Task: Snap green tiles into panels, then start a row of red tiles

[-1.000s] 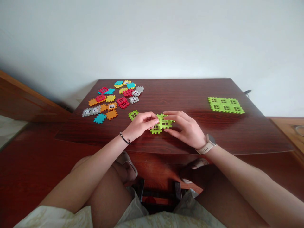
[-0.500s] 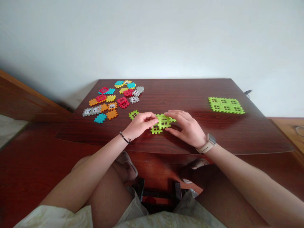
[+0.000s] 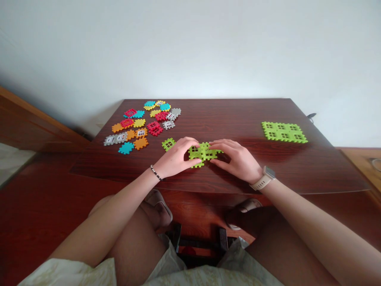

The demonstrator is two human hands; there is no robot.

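Note:
Several green interlocking window tiles (image 3: 205, 151) lie between my hands near the table's front edge, partly overlapping. My left hand (image 3: 180, 157) grips the left one, with the thumb at its near side and the fingers at its far side. Curved round the right one, my right hand (image 3: 233, 157) holds it between thumb and fingers. Whether the two gripped tiles are fully joined cannot be made out. A single green window tile (image 3: 168, 144) lies just beyond my left hand, apart from the others.
A flat green panel of joined window tiles (image 3: 283, 132) lies at the right of the dark wooden table (image 3: 220, 115). At the left are scattered tiles: orange (image 3: 141, 143), blue (image 3: 126, 148), red (image 3: 154, 128), yellow (image 3: 139, 123) and grey (image 3: 168, 124). A white wall (image 3: 202, 51) stands behind.
My left hand has opened from a pinch into a wider grip on a tile, which now sits flat beside the right one. My right hand has shifted slightly right.

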